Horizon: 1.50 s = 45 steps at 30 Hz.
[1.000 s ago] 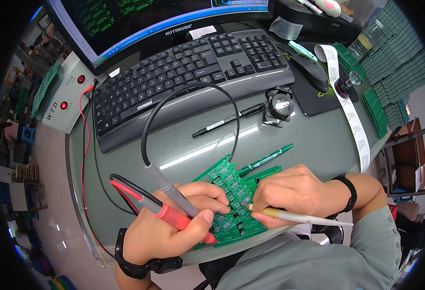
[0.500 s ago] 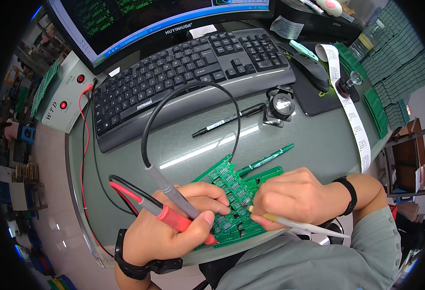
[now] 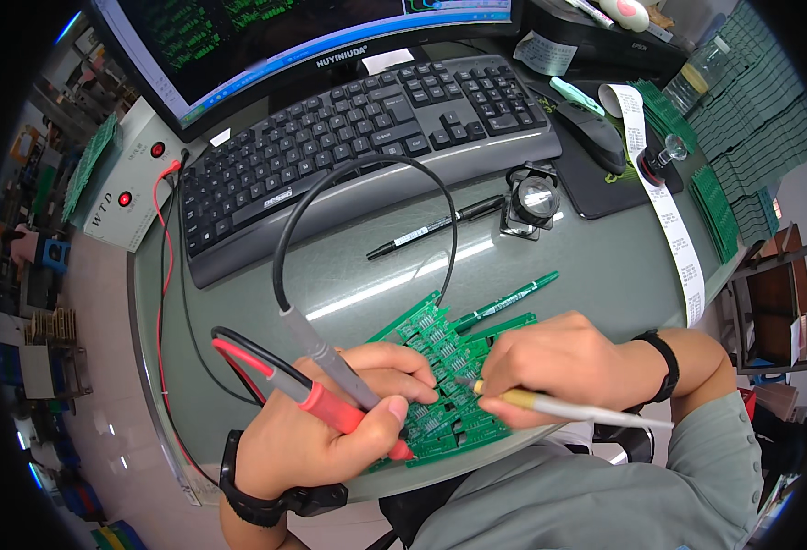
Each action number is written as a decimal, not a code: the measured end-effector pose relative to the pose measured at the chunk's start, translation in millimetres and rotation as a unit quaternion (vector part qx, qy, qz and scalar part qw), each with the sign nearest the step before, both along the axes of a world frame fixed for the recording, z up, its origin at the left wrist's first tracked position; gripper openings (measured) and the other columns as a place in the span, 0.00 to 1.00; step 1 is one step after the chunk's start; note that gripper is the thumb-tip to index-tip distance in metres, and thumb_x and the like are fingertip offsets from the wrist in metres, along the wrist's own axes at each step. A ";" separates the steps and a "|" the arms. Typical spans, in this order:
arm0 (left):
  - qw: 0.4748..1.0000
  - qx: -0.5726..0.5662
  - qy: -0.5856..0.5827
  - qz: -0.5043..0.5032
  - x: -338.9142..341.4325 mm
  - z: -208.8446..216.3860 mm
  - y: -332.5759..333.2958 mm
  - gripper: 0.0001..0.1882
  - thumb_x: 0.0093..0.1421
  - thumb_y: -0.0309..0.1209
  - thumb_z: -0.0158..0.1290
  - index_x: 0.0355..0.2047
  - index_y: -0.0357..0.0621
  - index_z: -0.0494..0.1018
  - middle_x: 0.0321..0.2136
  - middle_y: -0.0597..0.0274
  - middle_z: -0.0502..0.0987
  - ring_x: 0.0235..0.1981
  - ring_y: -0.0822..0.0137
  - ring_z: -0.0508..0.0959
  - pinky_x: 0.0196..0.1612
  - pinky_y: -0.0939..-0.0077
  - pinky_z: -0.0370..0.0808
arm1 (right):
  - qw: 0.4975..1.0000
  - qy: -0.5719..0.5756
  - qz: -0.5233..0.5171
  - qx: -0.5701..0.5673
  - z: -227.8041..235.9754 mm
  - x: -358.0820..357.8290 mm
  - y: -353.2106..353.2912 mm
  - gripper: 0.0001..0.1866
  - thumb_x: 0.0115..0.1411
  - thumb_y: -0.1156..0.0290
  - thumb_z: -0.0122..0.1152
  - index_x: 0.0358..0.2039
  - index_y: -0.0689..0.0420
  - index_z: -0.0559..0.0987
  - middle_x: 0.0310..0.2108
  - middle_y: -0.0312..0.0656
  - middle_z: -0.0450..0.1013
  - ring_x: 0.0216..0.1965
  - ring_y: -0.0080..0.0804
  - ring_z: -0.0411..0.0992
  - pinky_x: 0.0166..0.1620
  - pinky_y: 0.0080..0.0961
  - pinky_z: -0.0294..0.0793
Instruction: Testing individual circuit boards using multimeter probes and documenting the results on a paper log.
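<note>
My left fingers (image 3: 396,359) grasp red probe (image 3: 335,410), grey probe (image 3: 315,344); right fingers (image 3: 512,368) pinch pale tool (image 3: 596,415); boards (image 3: 434,341) by worktop's (image 3: 596,266) near edge; I'd brace wrists, press lightly.

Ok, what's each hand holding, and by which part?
Left hand: red probe and gray probe, both around their lower bodies; exact finger contact partly hidden. Right hand: pale pen-like tool, by its yellow front section.

You are working in bright light; a long white streak of glare is crossing your tabletop (image 3: 596,275), fisheye distortion is bending its edges, and blackness is ringing your view.
</note>
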<state>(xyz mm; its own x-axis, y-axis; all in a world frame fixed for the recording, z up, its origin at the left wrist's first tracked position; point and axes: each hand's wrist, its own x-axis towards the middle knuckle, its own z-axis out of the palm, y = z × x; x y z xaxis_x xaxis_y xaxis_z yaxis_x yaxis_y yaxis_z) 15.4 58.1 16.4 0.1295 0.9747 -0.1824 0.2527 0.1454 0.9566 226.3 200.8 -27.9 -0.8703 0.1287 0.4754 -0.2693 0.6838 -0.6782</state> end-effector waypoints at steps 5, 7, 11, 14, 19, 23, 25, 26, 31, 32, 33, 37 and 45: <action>0.999 -0.026 -0.017 0.011 3.2 0.3 0.4 0.18 0.61 0.30 0.42 0.38 0.30 0.79 0.40 0.48 0.78 0.42 0.57 0.78 0.46 0.66 0.74 | 0.993 -0.077 0.056 0.075 22.3 8.0 11.2 0.10 0.62 0.67 0.60 0.42 0.55 0.76 0.20 0.38 0.71 0.18 0.34 0.72 0.20 0.26 0.69; 1.000 0.014 -0.025 0.008 -2.0 -10.8 2.2 0.12 0.59 0.29 0.48 0.39 0.33 0.76 0.37 0.58 0.80 0.37 0.67 0.80 0.41 0.74 0.76 | 0.993 -0.087 0.072 0.035 32.6 6.6 26.8 0.09 0.65 0.66 0.56 0.43 0.54 0.76 0.17 0.37 0.71 0.16 0.34 0.71 0.22 0.24 0.70; 1.000 0.000 -0.014 0.017 -0.7 -2.2 -2.1 0.13 0.62 0.29 0.46 0.40 0.34 0.76 0.37 0.60 0.80 0.41 0.67 0.79 0.47 0.73 0.74 | 0.976 -0.143 -0.126 -0.107 63.0 -13.2 87.5 0.07 0.66 0.68 0.51 0.40 0.54 0.75 0.24 0.40 0.77 0.23 0.37 0.75 0.28 0.29 0.73; 1.000 0.001 -0.014 0.010 5.0 1.7 0.2 0.16 0.62 0.30 0.43 0.38 0.33 0.78 0.40 0.56 0.78 0.43 0.64 0.77 0.50 0.71 0.72 | 0.964 -0.091 -0.187 0.167 42.1 -26.1 149.5 0.09 0.66 0.65 0.52 0.38 0.57 0.75 0.34 0.43 0.76 0.38 0.42 0.75 0.42 0.34 0.72; 1.000 -0.005 -0.008 0.001 3.4 0.9 -3.6 0.19 0.62 0.32 0.41 0.38 0.33 0.80 0.43 0.53 0.78 0.46 0.61 0.75 0.52 0.69 0.69 | 0.924 -0.181 -0.193 0.277 25.4 -49.0 158.3 0.09 0.66 0.61 0.53 0.37 0.52 0.76 0.33 0.41 0.75 0.43 0.40 0.71 0.47 0.37 0.65; 0.997 0.060 -0.045 0.017 -3.4 -9.1 -4.9 0.22 0.64 0.34 0.38 0.34 0.31 0.79 0.38 0.50 0.79 0.42 0.62 0.76 0.48 0.71 0.70 | 0.936 -0.198 -0.197 0.214 51.0 -43.1 142.7 0.11 0.65 0.59 0.54 0.34 0.53 0.74 0.27 0.45 0.74 0.35 0.45 0.74 0.43 0.40 0.67; 0.992 0.087 -0.039 0.079 -7.2 -7.4 -7.2 0.25 0.64 0.38 0.35 0.28 0.30 0.78 0.31 0.47 0.78 0.36 0.60 0.76 0.43 0.70 0.71 | 0.951 -0.133 -0.229 0.158 63.5 -33.9 116.7 0.11 0.64 0.58 0.55 0.34 0.53 0.74 0.28 0.46 0.74 0.33 0.47 0.74 0.38 0.42 0.70; 0.974 0.162 -0.120 0.107 -13.1 -11.1 -5.8 0.26 0.63 0.40 0.35 0.25 0.31 0.76 0.28 0.47 0.77 0.33 0.60 0.76 0.41 0.70 0.70 | 0.960 -0.073 -0.217 0.160 64.4 -28.3 104.0 0.10 0.62 0.60 0.58 0.34 0.52 0.74 0.27 0.46 0.73 0.34 0.47 0.74 0.35 0.42 0.72; 0.890 0.321 -0.259 0.196 -3.0 -9.7 4.6 0.28 0.63 0.46 0.34 0.17 0.37 0.69 0.19 0.51 0.70 0.22 0.65 0.66 0.26 0.74 0.64 | 0.995 -0.006 -0.020 0.098 57.8 -20.2 30.1 0.22 0.52 0.58 0.70 0.42 0.56 0.74 0.39 0.43 0.74 0.40 0.42 0.74 0.42 0.37 0.73; 0.885 0.327 -0.268 0.197 -1.7 -11.6 2.6 0.29 0.63 0.46 0.33 0.16 0.37 0.69 0.20 0.50 0.71 0.24 0.63 0.69 0.29 0.72 0.66 | 0.999 -0.022 0.036 0.008 49.6 -24.3 14.1 0.34 0.50 0.53 0.73 0.51 0.58 0.69 0.44 0.46 0.72 0.43 0.42 0.74 0.45 0.35 0.72; 0.879 0.333 -0.275 0.202 -2.7 -14.1 -4.2 0.30 0.62 0.47 0.31 0.15 0.36 0.69 0.21 0.48 0.73 0.26 0.61 0.71 0.32 0.69 0.67 | 0.983 -0.139 0.072 -0.097 60.1 -27.1 -4.4 0.41 0.48 0.50 0.75 0.55 0.59 0.65 0.46 0.49 0.71 0.47 0.42 0.73 0.49 0.31 0.71; 0.873 0.397 -0.199 0.201 10.0 -12.6 -11.1 0.26 0.64 0.45 0.34 0.15 0.42 0.63 0.19 0.57 0.65 0.21 0.67 0.64 0.36 0.70 0.69 | 0.938 -0.017 0.104 -0.329 34.2 -52.6 -40.7 0.37 0.49 0.56 0.75 0.49 0.61 0.63 0.51 0.51 0.68 0.53 0.36 0.68 0.53 0.30 0.69; 0.893 0.224 -0.346 0.181 -5.9 -13.9 4.4 0.18 0.65 0.42 0.39 0.23 0.44 0.63 0.19 0.62 0.65 0.23 0.70 0.65 0.40 0.69 0.68 | 0.968 0.008 -0.057 -0.244 95.0 57.9 12.8 0.35 0.47 0.60 0.78 0.46 0.57 0.64 0.51 0.45 0.63 0.53 0.32 0.66 0.55 0.32 0.67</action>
<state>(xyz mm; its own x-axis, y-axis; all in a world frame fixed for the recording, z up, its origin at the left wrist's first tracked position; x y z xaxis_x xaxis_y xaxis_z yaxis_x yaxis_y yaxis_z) 9.5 62.5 2.5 -0.2784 0.9304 0.2385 -0.4068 -0.3392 0.8482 284.2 213.6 67.1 -0.8301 0.4364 0.3471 -0.2245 0.3084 -0.9244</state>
